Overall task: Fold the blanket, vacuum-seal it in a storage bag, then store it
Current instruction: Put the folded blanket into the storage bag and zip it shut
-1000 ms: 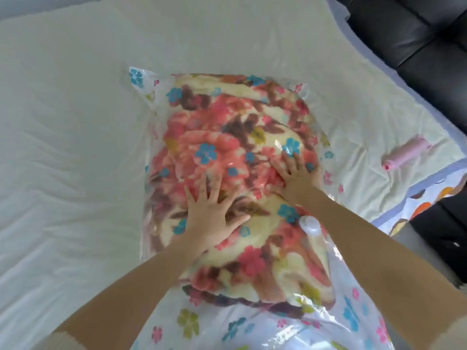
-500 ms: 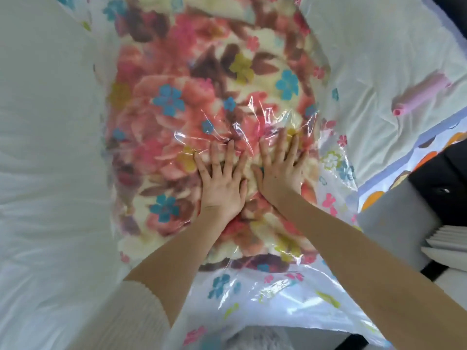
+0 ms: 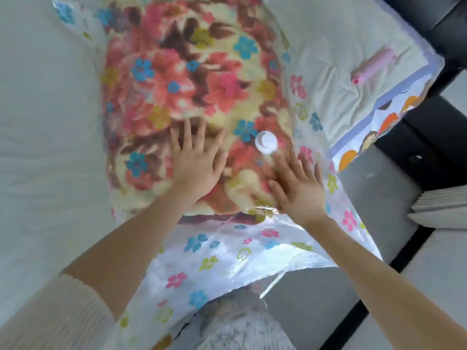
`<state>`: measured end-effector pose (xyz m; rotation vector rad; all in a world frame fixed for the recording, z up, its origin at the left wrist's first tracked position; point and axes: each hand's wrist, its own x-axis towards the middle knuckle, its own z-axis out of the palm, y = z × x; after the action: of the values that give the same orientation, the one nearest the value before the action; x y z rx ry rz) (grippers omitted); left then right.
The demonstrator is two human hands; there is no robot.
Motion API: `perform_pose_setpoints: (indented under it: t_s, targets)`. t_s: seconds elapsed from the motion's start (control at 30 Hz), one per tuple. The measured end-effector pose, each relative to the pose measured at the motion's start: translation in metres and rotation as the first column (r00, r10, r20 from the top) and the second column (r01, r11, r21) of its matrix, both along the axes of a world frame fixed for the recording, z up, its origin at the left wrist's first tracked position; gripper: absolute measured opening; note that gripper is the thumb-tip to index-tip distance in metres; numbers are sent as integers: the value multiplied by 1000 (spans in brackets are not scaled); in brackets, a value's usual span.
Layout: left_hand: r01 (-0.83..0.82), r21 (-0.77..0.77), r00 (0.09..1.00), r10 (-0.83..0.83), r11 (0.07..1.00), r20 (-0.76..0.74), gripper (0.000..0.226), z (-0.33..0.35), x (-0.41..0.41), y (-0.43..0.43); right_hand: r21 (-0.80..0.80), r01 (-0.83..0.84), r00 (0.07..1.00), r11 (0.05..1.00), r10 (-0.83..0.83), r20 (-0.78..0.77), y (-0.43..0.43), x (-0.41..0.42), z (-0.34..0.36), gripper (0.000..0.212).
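A folded floral blanket (image 3: 182, 72) in red, cream and brown lies inside a clear storage bag (image 3: 227, 253) printed with small coloured flowers, on a pale bed. My left hand (image 3: 197, 162) presses flat on the bag over the blanket's near end, fingers spread. My right hand (image 3: 298, 188) lies flat beside it to the right, fingers apart, its fingertips just below the bag's round white valve cap (image 3: 265, 142). The bag's empty near end hangs over the bed edge toward me.
A pink cylindrical hand pump (image 3: 374, 65) lies on the bed (image 3: 45, 122) at the right, near the patterned sheet corner (image 3: 384, 117). A black sofa (image 3: 429, 18) fills the upper right. Grey floor and a stack of pale folded items (image 3: 442, 208) are at the right.
Both hands have slid back toward me, from side by side at the blanket's middle to its near end. They are now apart and the valve cap is uncovered. The view shifted.
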<state>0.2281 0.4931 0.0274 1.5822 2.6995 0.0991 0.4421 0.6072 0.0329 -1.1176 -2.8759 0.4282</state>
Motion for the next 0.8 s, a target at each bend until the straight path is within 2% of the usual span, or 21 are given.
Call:
perform_pose_setpoints:
  t_s: [0.07,0.1,0.17,0.23,0.3,0.37,0.43,0.5,0.57,0.63,0.7,0.8]
  targets:
    - [61,-65,998,-60,996,24,60,1,7,-25,-118,11,991,993,5,135,-15,13,-7,68]
    - [76,-91,997,-73,993,34,63,4,10,-37,-161,16,992,987,5,125,-16,12,-6,69]
    - [61,-97,996,-54,993,65,65,10,10,-50,-235,95,994,967,-106,-38,-12,7,8,65]
    - [-61,41,990,55,997,132,61,18,0,-55,-296,291,914,910,-356,-195,1,2,24,46]
    - [-316,242,942,273,917,194,63,19,-23,-62,-257,430,847,866,-485,-218,18,-7,32,44]
    - [-583,276,809,514,764,286,73,15,-55,-72,-221,422,858,880,-466,-218,38,-27,40,52]
    - [-759,140,632,668,636,392,75,12,-84,-79,-243,410,866,879,-459,-200,62,-55,42,57]
    - [-834,26,506,746,551,433,69,8,-112,-79,-305,425,865,852,-482,-141,86,-83,38,60]
    - [-839,-86,433,755,537,492,72,5,-140,-75,-370,467,847,803,-526,-71,110,-108,31,68]
    - [-832,-131,370,716,539,592,82,-1,-167,-67,-408,517,812,752,-582,-45,132,-129,22,77]
    - [-836,-151,297,666,527,684,91,-8,-192,-54,-356,560,784,748,-617,-66,156,-144,16,78]
    - [-834,-189,209,614,518,761,99,-17,-222,-35,-250,598,787,762,-617,3,189,-160,15,86]
